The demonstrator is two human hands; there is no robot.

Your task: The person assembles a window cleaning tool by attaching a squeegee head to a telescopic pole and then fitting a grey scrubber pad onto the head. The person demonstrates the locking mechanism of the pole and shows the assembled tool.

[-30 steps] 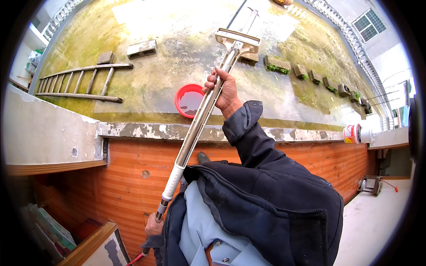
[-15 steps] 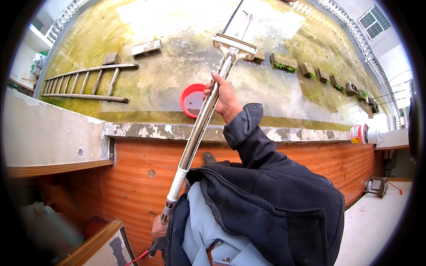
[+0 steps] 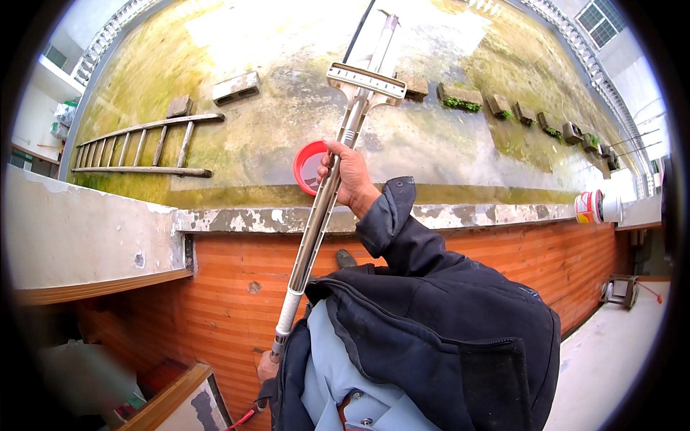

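A long metal mop (image 3: 309, 248), with a wide T-shaped plate head and a white sleeve low on its pole, slants across the middle of the view, head end up and away from me. My right hand (image 3: 346, 172) is closed round the pole below the head. Lower down, beside my jacket, my left hand (image 3: 267, 366) grips the pole's near end; its fingers are partly hidden. Behind the pole, on the wet ground, stands a red basin (image 3: 297, 172) with liquid in it. A thin metal rod (image 3: 384, 44) and a dark pole (image 3: 359, 30) show beyond the mop head.
A low wall (image 3: 244, 218) with flaking paint divides the orange striped floor (image 3: 223, 287) from the mossy yard. A wooden ladder (image 3: 144, 170) lies at the left. Several blocks (image 3: 460, 95) line the right. A white-and-red bucket (image 3: 588, 207) sits on the wall's right end.
The mop head has shifted slightly left and down in view, with both hands still on the pole. More of the thin rod beyond the head shows. The surroundings have shifted slightly.
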